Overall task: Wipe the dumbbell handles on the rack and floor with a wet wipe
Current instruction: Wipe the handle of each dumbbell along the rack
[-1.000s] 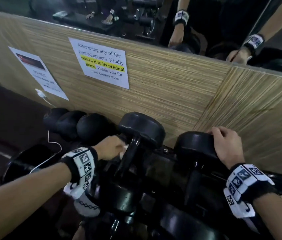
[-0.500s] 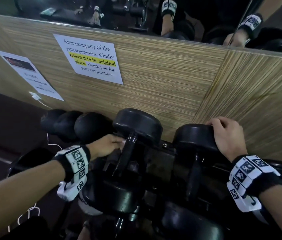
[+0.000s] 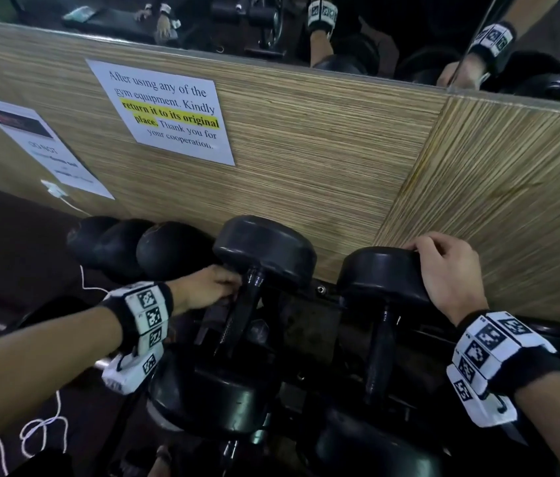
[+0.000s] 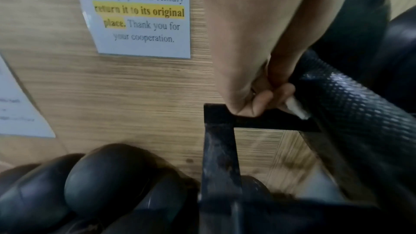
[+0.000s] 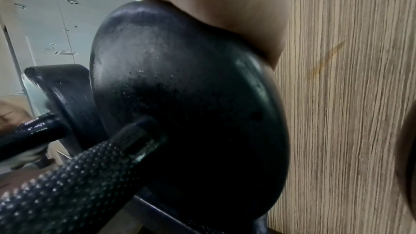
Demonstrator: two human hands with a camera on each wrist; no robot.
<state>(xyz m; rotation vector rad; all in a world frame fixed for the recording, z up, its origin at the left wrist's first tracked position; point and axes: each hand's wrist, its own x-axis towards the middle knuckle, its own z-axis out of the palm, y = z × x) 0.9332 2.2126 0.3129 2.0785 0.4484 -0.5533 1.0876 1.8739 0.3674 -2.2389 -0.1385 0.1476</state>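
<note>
Two black dumbbells lie on a dark rack [image 3: 309,325] against a wood-grain wall. My left hand [image 3: 213,287] grips the upper end of the left dumbbell's knurled handle [image 3: 240,321], just below its far head [image 3: 264,249]. In the left wrist view a white wet wipe [image 4: 297,108] pokes out between the curled fingers [image 4: 270,99] and the knurled handle [image 4: 351,99]. My right hand [image 3: 443,270] rests curled over the far head of the right dumbbell [image 3: 381,273]; the right wrist view shows the palm [image 5: 225,6] on that head [image 5: 184,95], with its knurled handle [image 5: 74,181] bare below.
Several round black weights [image 3: 134,249] sit on the floor left of the rack. A white cable [image 3: 44,432] trails over the dark floor. Two paper notices [image 3: 168,111] hang on the wall, and a mirror [image 3: 374,36] runs above it.
My left hand has slid up the left dumbbell's handle toward its far head. The right hand has stayed on the right dumbbell's head.
</note>
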